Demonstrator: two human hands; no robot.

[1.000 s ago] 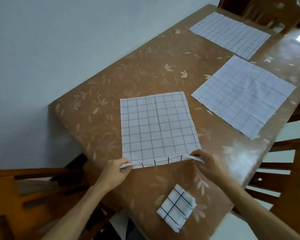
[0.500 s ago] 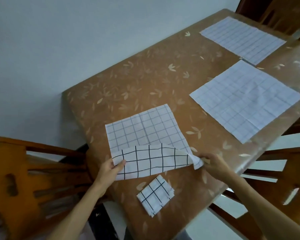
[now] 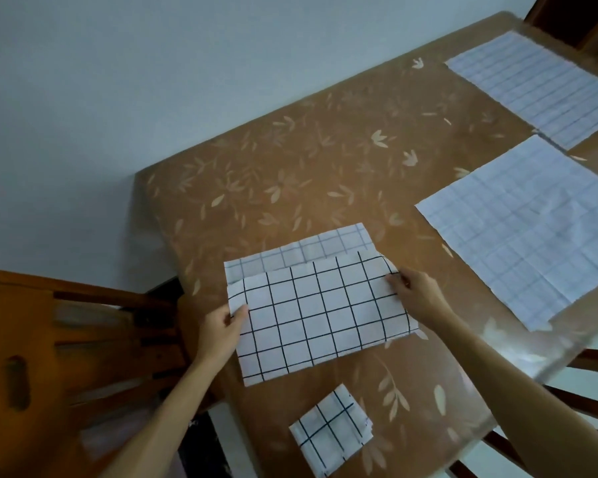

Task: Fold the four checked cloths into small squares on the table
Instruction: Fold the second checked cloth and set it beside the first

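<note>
A white checked cloth (image 3: 311,305) lies in the middle of the brown table (image 3: 290,174), its near half turned over the far half so the bold black grid faces up. My left hand (image 3: 218,332) pinches the folded flap's left corner. My right hand (image 3: 416,296) pinches its right corner. A strip of the pale underside shows beyond the flap. A cloth folded into a small square (image 3: 332,429) lies near the front edge. Two more checked cloths lie flat, one at the right (image 3: 529,229) and one at the far right (image 3: 535,84).
A wooden chair (image 3: 49,339) stands at the left, close to the table's corner. Another chair's rails (image 3: 567,408) show under the right edge. A pale wall runs along the far side. The table's right edge is glossy and reflects light.
Both hands have carried the cloth's near edge up and over toward the far edge, so the flap now covers most of the cloth. The view has shifted to the left.
</note>
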